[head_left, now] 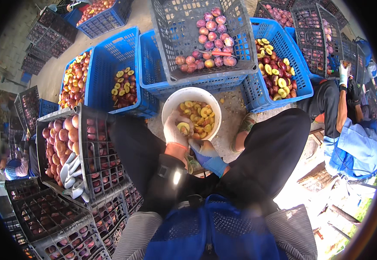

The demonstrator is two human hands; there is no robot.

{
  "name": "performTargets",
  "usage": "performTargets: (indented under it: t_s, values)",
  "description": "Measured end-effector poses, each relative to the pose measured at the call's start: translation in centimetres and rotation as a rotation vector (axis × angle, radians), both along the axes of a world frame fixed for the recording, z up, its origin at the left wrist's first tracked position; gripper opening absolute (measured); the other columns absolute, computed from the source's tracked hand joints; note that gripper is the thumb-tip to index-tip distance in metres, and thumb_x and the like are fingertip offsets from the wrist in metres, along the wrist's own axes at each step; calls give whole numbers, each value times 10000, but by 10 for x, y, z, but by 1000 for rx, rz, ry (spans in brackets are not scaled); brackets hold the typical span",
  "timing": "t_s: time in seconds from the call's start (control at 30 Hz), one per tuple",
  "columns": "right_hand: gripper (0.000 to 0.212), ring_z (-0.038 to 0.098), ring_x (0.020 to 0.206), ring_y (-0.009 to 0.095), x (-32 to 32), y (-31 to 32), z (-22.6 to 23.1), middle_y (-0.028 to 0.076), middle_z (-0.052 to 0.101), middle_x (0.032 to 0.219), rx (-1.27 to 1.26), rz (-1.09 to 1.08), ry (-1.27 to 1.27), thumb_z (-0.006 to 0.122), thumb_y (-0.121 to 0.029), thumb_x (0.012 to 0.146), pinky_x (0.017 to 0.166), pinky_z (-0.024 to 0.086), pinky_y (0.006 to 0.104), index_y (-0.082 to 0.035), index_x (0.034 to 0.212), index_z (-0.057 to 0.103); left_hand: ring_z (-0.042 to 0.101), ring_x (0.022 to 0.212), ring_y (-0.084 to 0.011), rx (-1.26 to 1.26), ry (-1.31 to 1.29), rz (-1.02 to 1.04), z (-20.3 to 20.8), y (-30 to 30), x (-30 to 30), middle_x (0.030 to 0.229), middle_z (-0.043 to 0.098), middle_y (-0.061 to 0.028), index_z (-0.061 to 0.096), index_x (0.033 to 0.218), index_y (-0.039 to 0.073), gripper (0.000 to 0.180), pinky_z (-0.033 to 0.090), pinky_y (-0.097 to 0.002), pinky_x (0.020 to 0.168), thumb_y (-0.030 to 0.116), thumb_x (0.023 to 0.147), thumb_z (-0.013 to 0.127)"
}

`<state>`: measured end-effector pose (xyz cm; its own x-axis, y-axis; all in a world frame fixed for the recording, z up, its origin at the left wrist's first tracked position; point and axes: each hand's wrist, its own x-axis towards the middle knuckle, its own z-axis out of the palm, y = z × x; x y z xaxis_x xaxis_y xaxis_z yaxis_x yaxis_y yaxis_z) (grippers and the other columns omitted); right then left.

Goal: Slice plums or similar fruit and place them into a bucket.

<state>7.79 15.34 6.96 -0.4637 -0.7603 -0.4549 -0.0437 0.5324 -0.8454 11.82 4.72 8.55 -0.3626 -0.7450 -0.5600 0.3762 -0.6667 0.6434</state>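
**Two gloved hands, one halved plum, over white bucket**

Two hands, gloved, close together between the knees. Left hand (175, 130): pale knit glove with orange cuff, fingers closed around a halved plum (183, 127), yellow cut face turned up, held just above the bucket's near rim, probably so pieces drop straight in. Right hand (203, 149): blue-cuffed glove, touching the left from below; closed or open cannot be told, any tool hidden.

White bucket (167, 104): on the ground between the feet, part filled with yellow-fleshed plum halves.

Dark grey crate (244, 47): tilted on a blue crate just beyond the bucket, whole red-purple plums, within arm's reach.

Blue crates: cut halves at right (303, 73) and at left (106, 65).

Dark crate (89, 143) at left knee: whole plums, spare pale gloves (71, 173) draped over its edge.

Another person's gloved hand (343, 73), far right, at a separate crate.
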Motion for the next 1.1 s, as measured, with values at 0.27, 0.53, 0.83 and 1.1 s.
performTargets:
  t_s: [0.27, 0.53, 0.83, 1.1]
  values:
    - [322, 549, 626, 366, 1, 0, -5, 190, 562, 644, -248, 29, 275, 484, -353, 804, 533, 416, 421, -51, 812, 597, 467, 440, -183, -18, -2, 79, 4, 6, 0, 556, 498, -109, 501, 652, 18, 413, 391, -252, 423, 378, 836, 418]
    - [283, 529, 558, 373, 4, -8, -7, 194, 539, 594, -250, -19, 428, 486, -330, 809, 475, 397, 434, -60, 787, 571, 454, 446, -217, 163, 143, 1, -3, -2, 5, 560, 498, -137, 487, 618, 32, 446, 338, -277, 383, 374, 860, 335]
    - [392, 568, 677, 304, 5, 0, 4, 191, 579, 692, -53, -6, 22, 462, -368, 826, 614, 423, 361, 2, 801, 591, 460, 434, -187, -82, -70, 86, -2, 5, -1, 537, 484, -107, 470, 596, 24, 367, 352, -263, 397, 309, 820, 408]
    - [406, 434, 428, 104, -7, 11, 13, 11, 473, 527, -184, 79, -615, 444, -421, 833, 409, 354, 235, -28, 806, 540, 332, 351, -177, -39, 316, -267, 16, 7, 8, 429, 395, -83, 422, 479, 61, 431, 251, -268, 344, 324, 821, 397]
